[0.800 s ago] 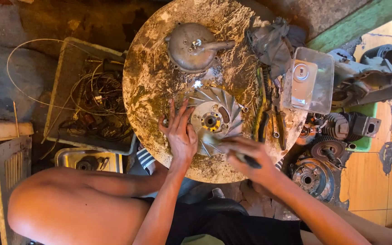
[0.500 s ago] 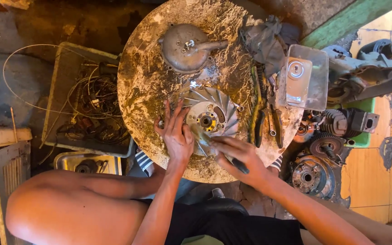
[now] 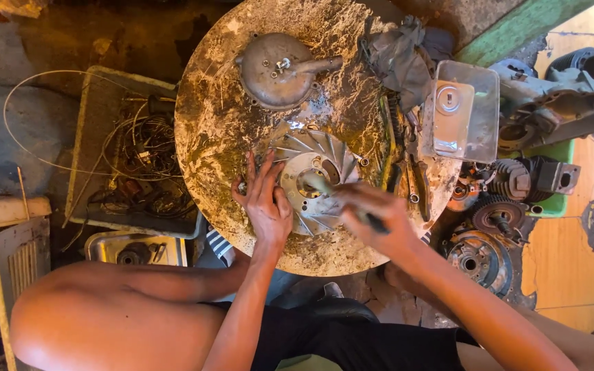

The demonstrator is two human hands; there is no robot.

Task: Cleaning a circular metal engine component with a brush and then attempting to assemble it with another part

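A round metal fan wheel [image 3: 315, 180] with curved blades lies flat on a dirty round wooden table [image 3: 221, 130]. My left hand [image 3: 264, 204] rests flat on the wheel's left rim, fingers spread. My right hand [image 3: 372, 214] is blurred and closed around a dark-handled tool [image 3: 342, 200] whose tip reaches the wheel's hub. A grey domed metal cover [image 3: 276, 71] with a short tube lies at the far side of the table.
A dark rag [image 3: 400, 58], a clear plastic box [image 3: 463, 110] and hand tools [image 3: 400, 161] lie at the table's right. Engine parts [image 3: 517, 185] crowd the floor on the right. A tray of wires [image 3: 128, 161] stands on the left.
My right hand has moved up and inward with the tool, from the wheel's near edge to its hub. My left hand stays on the rim.
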